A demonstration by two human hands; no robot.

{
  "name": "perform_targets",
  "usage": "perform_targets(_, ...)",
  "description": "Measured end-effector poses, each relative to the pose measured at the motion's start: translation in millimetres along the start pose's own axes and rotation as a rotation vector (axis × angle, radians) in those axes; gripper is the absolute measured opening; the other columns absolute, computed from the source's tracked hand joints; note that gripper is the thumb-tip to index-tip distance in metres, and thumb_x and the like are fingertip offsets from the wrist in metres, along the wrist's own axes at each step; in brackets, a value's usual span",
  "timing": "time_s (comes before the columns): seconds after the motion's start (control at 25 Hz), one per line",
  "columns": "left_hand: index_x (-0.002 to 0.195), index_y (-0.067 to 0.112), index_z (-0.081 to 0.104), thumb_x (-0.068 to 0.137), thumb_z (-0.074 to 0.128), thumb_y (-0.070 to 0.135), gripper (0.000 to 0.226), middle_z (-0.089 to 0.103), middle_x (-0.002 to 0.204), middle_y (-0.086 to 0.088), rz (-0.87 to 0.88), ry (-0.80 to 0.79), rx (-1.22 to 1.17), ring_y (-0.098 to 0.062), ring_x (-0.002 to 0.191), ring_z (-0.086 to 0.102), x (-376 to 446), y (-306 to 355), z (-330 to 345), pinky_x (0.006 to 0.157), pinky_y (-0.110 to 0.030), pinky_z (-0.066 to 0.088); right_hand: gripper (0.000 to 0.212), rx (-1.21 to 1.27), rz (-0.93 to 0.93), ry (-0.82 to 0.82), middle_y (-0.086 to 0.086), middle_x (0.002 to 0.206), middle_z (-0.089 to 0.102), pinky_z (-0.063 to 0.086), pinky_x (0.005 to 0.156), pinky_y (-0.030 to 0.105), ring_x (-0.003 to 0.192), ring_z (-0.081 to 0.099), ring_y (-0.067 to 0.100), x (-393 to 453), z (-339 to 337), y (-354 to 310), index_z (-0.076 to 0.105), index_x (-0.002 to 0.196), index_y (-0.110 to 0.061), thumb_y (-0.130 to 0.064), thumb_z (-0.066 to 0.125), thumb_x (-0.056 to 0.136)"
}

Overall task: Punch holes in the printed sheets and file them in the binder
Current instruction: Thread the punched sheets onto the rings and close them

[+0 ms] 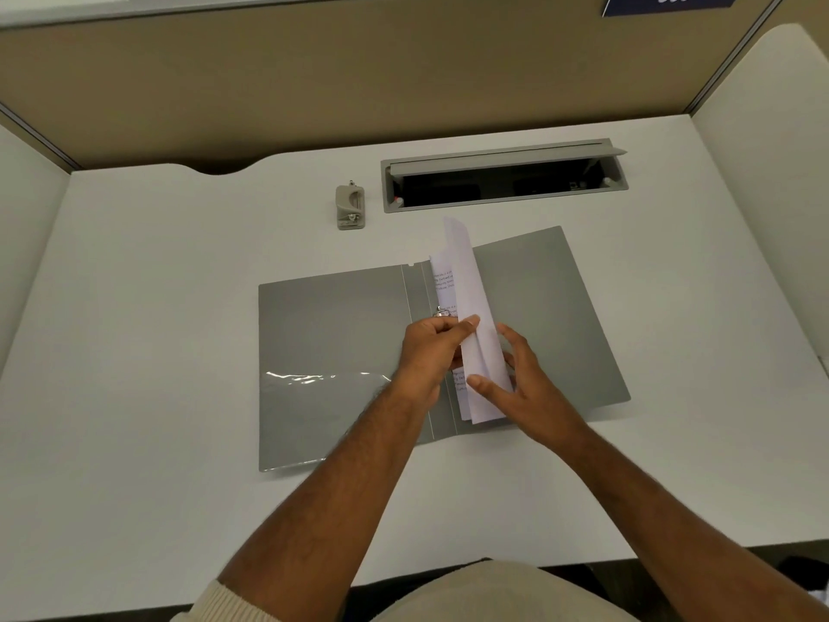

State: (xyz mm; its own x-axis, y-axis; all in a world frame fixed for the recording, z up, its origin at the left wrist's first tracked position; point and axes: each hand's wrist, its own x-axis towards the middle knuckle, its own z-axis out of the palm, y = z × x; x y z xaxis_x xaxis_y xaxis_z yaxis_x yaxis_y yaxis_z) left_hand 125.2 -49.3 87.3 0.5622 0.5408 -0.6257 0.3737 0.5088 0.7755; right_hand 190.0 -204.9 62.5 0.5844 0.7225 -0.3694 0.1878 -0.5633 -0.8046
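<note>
A grey binder [327,334] lies open flat on the white desk [157,271]. The printed sheets [469,289] stand curled up on edge along its spine, beside a metal ring [444,312]. My left hand [430,352] pinches the sheets' left edge near the ring. My right hand [520,379] rests against the sheets from the right, thumb on their near part and fingers spread. The beige hole punch [351,207] stands apart on the desk, behind the binder.
A cable tray [502,181] with its lid raised is sunk into the desk behind the binder. Tan partition walls [314,83] close off the back and sides. A clear pocket [314,397] shines on the binder's left cover.
</note>
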Motion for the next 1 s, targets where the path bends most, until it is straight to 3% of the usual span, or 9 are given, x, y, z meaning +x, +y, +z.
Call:
perform_targets(0.16, 0.098, 0.007, 0.075, 0.092, 0.075, 0.031, 0.024, 0.078, 0.109, -0.006, 0.050, 0.038, 0.070, -0.024, 0.090, 0.078, -2, 4, 0, 0.072, -0.031, 0.065, 0.088, 0.100, 0.044, -0.006, -0.009, 0.154, 0.033, 0.056, 0.098, 0.044, 0.131, 0.052, 0.021, 9, -3, -1, 0.014, 0.153, -0.039, -0.068, 0.059, 0.083)
perform_targets(0.32, 0.082, 0.011, 0.071, 0.093, 0.074, 0.029, 0.021, 0.079, 0.088, -0.001, 0.185, 0.130, 0.185, -0.015, 0.075, 0.076, -6, 18, -16, 0.064, -0.026, 0.061, 0.069, 0.231, 0.012, -0.016, -0.014, 0.151, 0.040, 0.056, 0.098, 0.036, 0.130, 0.054, 0.018, 6, -9, 1, 0.021, 0.152, -0.038, -0.054, 0.054, 0.094)
perform_targets(0.44, 0.079, 0.002, 0.065, 0.091, 0.074, 0.026, 0.028, 0.069, 0.072, -0.001, 0.236, 0.220, 0.198, -0.011, 0.062, 0.063, -7, 23, -39, 0.058, -0.025, 0.051, 0.062, 0.266, 0.014, -0.035, -0.017, 0.150, 0.043, 0.056, 0.089, 0.019, 0.126, 0.055, 0.007, 3, -13, 0, 0.021, 0.153, -0.036, -0.044, 0.052, 0.100)
perform_targets(0.6, 0.072, 0.011, 0.058, 0.090, 0.071, 0.024, 0.026, 0.058, 0.064, 0.002, 0.242, 0.332, 0.237, -0.008, 0.054, 0.051, -10, 19, -72, 0.054, -0.022, 0.043, 0.064, 0.288, 0.018, -0.029, -0.015, 0.152, 0.043, 0.055, 0.098, 0.029, 0.128, 0.056, 0.011, 3, -14, 1, 0.021, 0.154, -0.035, -0.044, 0.051, 0.099)
perform_targets(0.8, 0.079, 0.009, 0.063, 0.094, 0.068, 0.026, 0.023, 0.064, 0.074, -0.002, 0.201, 0.394, 0.254, -0.014, 0.065, 0.058, -10, 5, -109, 0.062, -0.029, 0.048, 0.061, 0.279, 0.029, -0.031, -0.017, 0.146, 0.043, 0.055, 0.081, 0.014, 0.112, 0.061, -0.002, 1, -15, -4, 0.020, 0.155, -0.032, -0.037, 0.049, 0.102)
perform_targets(1.0, 0.095, 0.002, 0.066, 0.096, 0.067, 0.029, 0.028, 0.069, 0.086, -0.013, 0.131, 0.414, 0.334, -0.022, 0.076, 0.062, -1, -13, -128, 0.069, -0.033, 0.052, 0.058, 0.286, 0.031, -0.028, -0.015, 0.146, 0.043, 0.056, 0.079, 0.015, 0.108, 0.062, -0.003, 0, -15, -6, 0.020, 0.154, -0.030, -0.034, 0.046, 0.103)
